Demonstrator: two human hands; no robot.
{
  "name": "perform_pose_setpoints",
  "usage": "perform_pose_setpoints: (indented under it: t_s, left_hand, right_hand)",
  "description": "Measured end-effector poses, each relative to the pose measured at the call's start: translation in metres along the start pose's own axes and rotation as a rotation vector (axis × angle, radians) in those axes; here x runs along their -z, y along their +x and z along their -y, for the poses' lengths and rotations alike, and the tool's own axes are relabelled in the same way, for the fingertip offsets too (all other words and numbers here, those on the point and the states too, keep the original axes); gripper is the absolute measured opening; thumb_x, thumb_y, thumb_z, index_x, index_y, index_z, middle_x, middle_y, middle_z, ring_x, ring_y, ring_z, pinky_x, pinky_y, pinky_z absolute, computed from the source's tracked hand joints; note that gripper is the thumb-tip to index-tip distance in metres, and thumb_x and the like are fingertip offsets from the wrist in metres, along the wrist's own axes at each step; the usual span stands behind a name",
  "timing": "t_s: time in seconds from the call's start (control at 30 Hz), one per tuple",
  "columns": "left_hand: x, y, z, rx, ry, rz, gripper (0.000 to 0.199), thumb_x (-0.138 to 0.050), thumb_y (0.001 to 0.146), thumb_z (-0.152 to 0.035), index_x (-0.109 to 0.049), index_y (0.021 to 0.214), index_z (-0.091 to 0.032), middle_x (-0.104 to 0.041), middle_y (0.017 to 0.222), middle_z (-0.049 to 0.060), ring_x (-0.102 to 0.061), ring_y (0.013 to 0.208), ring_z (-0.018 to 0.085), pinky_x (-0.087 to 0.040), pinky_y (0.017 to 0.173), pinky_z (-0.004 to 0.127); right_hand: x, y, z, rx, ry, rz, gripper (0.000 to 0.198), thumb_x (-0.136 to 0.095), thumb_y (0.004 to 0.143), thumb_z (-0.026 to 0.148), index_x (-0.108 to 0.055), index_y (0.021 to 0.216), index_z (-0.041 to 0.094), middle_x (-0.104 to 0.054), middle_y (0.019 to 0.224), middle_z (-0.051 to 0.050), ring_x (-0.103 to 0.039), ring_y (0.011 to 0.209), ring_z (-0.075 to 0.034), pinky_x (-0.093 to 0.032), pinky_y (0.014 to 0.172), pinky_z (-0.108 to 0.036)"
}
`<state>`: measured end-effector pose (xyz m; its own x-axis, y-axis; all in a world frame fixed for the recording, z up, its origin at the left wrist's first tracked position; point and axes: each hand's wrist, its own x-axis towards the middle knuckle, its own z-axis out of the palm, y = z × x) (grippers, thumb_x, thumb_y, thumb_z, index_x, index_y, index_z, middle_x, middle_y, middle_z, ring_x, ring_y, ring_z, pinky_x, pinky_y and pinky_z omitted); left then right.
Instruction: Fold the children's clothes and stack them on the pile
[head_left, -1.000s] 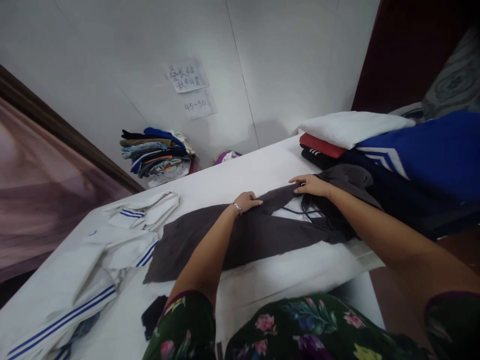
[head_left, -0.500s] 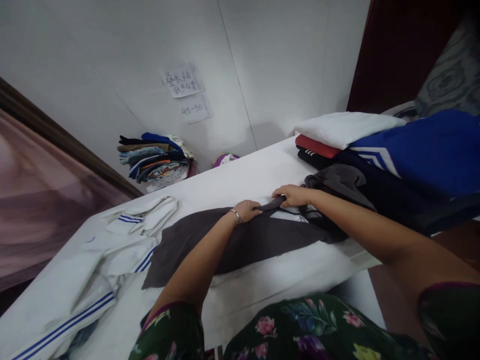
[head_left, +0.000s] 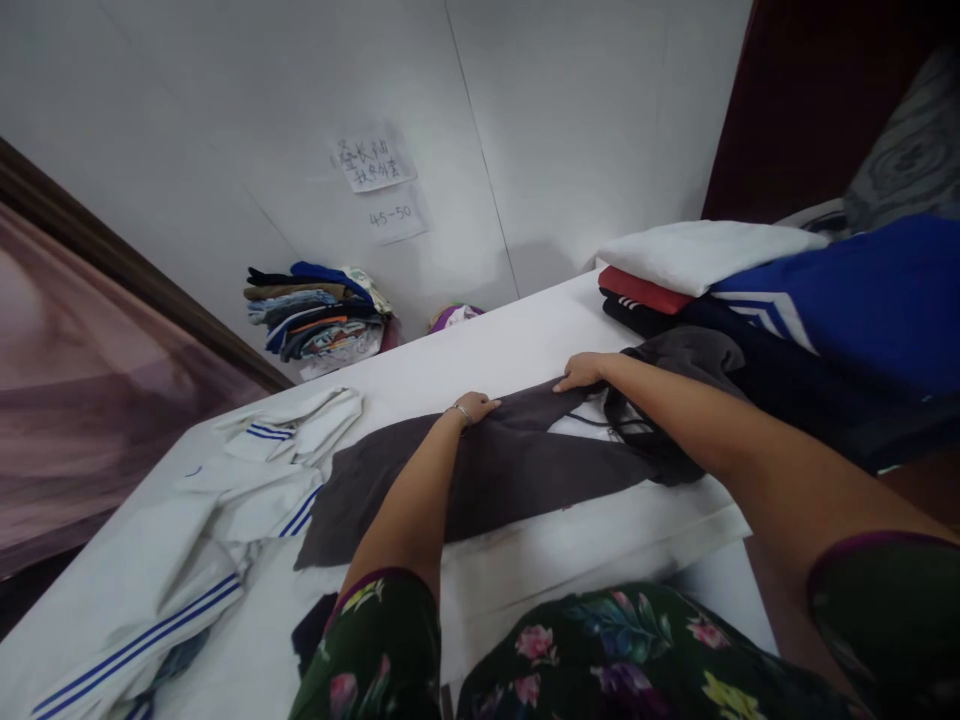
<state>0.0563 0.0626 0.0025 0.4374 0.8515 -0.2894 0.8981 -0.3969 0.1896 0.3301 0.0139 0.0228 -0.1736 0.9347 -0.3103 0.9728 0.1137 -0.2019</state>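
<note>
Head view. The garment, dark grey, lies spread on the surface in front of the person, its right end bunched. The left hand, with a bracelet at the wrist, touches the garment's far edge; whether its grip is closed on the fabric cannot be told. The right hand touches the same edge, farther right, near a dark cord; its grip likewise cannot be determined. Left of the garment: white clothes with blue stripes. Right: a pile including red, white and blue clothes. Two paper sheets are fixed to the wall.
</note>
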Motion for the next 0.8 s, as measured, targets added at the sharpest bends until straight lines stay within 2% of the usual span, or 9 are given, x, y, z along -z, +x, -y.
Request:
perform_pose_setpoints:
  t_s: [0.13,0.3,0.47,0.57,0.63,0.73,0.8]
  left_hand:
    - [-0.005,-0.001,0.006,0.01,0.005,-0.012,0.033,-0.052,0.084,-0.047,-0.07,0.078,-0.02,-0.07,0.085,0.005,-0.063,0.084,0.02,-0.044,0.071,0.026]
    - [-0.01,-0.007,0.011,0.07,0.004,-0.067,0.031,-0.056,0.082,-0.048,-0.068,0.085,-0.02,-0.07,0.09,0.005,-0.063,0.087,0.021,-0.045,0.072,0.027]
    - [-0.006,-0.017,0.01,0.102,-0.018,-0.207,0.031,-0.054,0.085,-0.045,-0.066,0.101,-0.02,-0.068,0.108,0.007,-0.061,0.099,0.021,-0.045,0.084,0.03]
    - [-0.007,-0.033,0.003,0.01,-0.051,-0.366,0.037,-0.046,0.091,-0.043,-0.062,0.113,-0.018,-0.064,0.119,0.008,-0.057,0.109,0.021,-0.041,0.096,0.031]
    - [-0.016,-0.047,-0.004,-0.114,-0.014,-0.425,0.042,-0.044,0.092,-0.045,-0.057,0.122,-0.019,-0.057,0.13,0.009,-0.049,0.122,0.022,-0.034,0.106,0.036]
    - [-0.037,-0.062,-0.014,-0.208,0.093,-0.325,0.054,-0.04,0.092,-0.053,-0.046,0.135,-0.022,-0.039,0.147,0.009,-0.029,0.138,0.025,-0.021,0.112,0.048]
    - [-0.049,-0.065,-0.018,-0.168,0.117,-0.209,0.059,-0.034,0.092,-0.056,-0.04,0.14,-0.021,-0.031,0.151,0.009,-0.023,0.141,0.025,-0.019,0.113,0.051]
  right_hand:
    - [-0.005,0.003,-0.002,-0.033,-0.002,-0.034,0.055,-0.052,0.077,0.066,-0.074,0.089,0.017,-0.071,0.094,-0.013,-0.065,0.092,-0.027,-0.047,0.075,-0.033]
    - [-0.019,0.006,0.0,-0.119,-0.023,-0.067,0.062,-0.057,0.072,0.069,-0.071,0.102,0.016,-0.067,0.109,-0.018,-0.061,0.102,-0.034,-0.047,0.078,-0.039]
    - [-0.026,0.002,0.002,-0.145,-0.059,-0.169,0.073,-0.058,0.076,0.061,-0.049,0.133,0.015,-0.062,0.118,-0.022,-0.057,0.109,-0.038,-0.041,0.089,-0.05]
    - [-0.029,-0.009,0.003,-0.079,-0.08,-0.252,0.07,-0.054,0.082,0.056,-0.04,0.139,0.018,-0.057,0.128,-0.019,-0.05,0.119,-0.035,-0.03,0.1,-0.052]
    - [-0.037,-0.018,0.005,0.048,-0.089,-0.346,0.064,-0.047,0.087,0.054,-0.038,0.141,0.02,-0.047,0.139,-0.016,-0.039,0.13,-0.031,-0.021,0.107,-0.05]
    - [-0.058,-0.028,0.008,0.246,-0.092,-0.39,0.062,-0.039,0.09,0.054,-0.039,0.141,0.019,-0.037,0.148,-0.013,-0.028,0.138,-0.029,-0.016,0.11,-0.05]
    - [-0.072,-0.03,0.01,0.263,-0.088,-0.339,0.062,-0.036,0.09,0.056,-0.041,0.14,0.02,-0.038,0.147,-0.013,-0.029,0.137,-0.03,-0.02,0.109,-0.052]
